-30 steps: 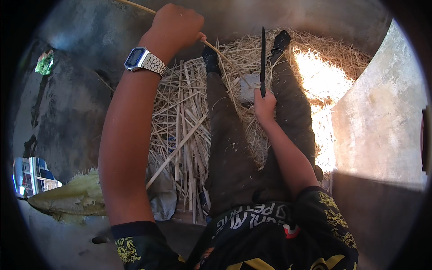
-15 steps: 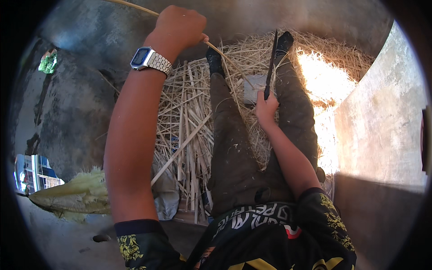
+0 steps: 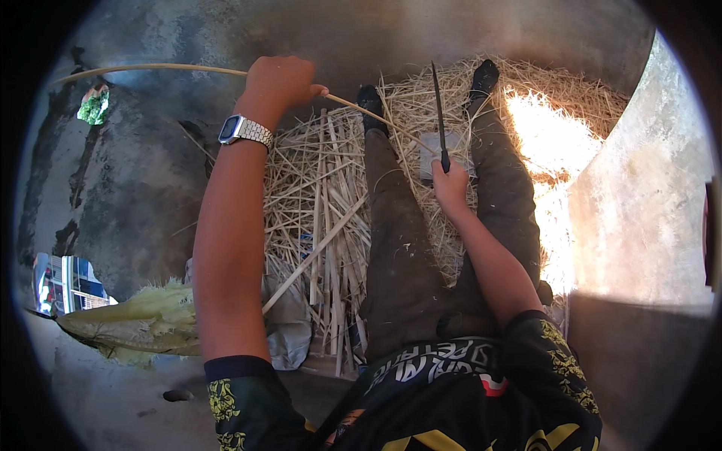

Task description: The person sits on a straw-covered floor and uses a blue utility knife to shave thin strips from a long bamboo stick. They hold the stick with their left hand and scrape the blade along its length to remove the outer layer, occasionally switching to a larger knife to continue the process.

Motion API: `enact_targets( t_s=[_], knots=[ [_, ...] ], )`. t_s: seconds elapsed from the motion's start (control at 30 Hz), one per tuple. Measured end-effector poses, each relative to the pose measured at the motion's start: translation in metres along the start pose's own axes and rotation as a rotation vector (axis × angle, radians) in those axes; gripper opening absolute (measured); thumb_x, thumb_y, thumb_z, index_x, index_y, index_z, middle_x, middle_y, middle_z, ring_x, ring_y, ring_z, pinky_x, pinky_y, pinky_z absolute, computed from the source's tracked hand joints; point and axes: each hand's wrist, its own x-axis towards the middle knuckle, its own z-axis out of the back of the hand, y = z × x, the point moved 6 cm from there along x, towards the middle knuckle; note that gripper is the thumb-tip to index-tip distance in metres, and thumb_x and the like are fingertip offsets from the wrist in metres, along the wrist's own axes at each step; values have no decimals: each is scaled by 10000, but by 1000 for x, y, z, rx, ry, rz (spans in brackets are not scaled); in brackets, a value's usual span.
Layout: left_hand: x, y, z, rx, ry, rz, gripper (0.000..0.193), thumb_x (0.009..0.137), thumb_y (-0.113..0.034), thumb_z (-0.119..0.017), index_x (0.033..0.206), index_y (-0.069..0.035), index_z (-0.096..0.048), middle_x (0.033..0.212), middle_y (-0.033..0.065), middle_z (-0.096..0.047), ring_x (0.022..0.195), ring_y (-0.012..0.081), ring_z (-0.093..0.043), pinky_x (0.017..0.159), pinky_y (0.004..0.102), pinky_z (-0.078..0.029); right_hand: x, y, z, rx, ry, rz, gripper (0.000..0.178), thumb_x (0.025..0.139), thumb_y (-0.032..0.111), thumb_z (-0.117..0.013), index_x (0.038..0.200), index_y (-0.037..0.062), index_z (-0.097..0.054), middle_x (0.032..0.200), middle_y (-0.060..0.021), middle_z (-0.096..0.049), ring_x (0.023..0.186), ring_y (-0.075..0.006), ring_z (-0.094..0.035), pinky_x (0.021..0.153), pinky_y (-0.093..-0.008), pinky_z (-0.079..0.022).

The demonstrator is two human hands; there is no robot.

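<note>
My left hand [image 3: 278, 84], raised far out at the left with a watch [image 3: 232, 129] on its wrist, is closed round a long, thin, pale strip [image 3: 171, 67] that looks like split bamboo. One part of the strip arcs off to the left; the other slopes down to the right, toward my right hand [image 3: 451, 188]. That hand is closed on the dark handle of a knife [image 3: 439, 113], whose narrow blade points away from me. The strip meets the knife near its handle, above a grey block [image 3: 457, 150] between my legs; exact contact is hard to tell.
Shavings [image 3: 421, 101] cover the ground around my outstretched legs [image 3: 406, 240]. Several pale split sticks [image 3: 325, 248] lie left of them. A yellow-green sack-like thing [image 3: 135, 319] is at the far left. Concrete walls [image 3: 632, 218] stand ahead and at the right.
My left hand has come lower and a little left, with more of the strip showing beyond it. The knife blade has swung left. The whole view has shifted slightly.
</note>
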Motion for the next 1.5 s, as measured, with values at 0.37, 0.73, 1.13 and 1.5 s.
enact_targets(
  t_s=[0.37,0.73,1.13,1.5],
  knots=[
    [-24,6,-14,-72,128,97,579,913,-609,-640,767,-60,-747,741,117,-730,714,297,-735,635,416,-572,-9,-106,-26,-520,309,-202,426,888,336,-670,958,-84,-685,771,-235,-695,777,-394,-709,750,-468,-552],
    [-22,1,-8,-65,50,100,617,916,-634,-619,700,-65,-722,694,119,-707,669,298,-717,598,399,-556,-12,6,-13,-58,122,111,424,996,402,-574,962,-15,-640,764,-276,-651,778,-460,-668,707,-510,-496],
    [-8,-20,27,47,-330,-229,530,935,-553,-631,664,-105,-710,562,75,-620,559,272,-642,527,385,-493,-7,-53,-1,-267,-29,-122,419,957,320,-647,706,-11,-593,619,-88,-616,590,-231,-659,592,-370,-516],
    [-10,-17,24,3,-296,-198,538,927,-546,-643,634,-95,-672,529,91,-581,502,282,-589,499,399,-449,-10,-103,-17,-70,298,-587,318,935,261,-609,739,13,-570,581,-70,-571,473,-195,-585,444,-364,-471]
  ],
)
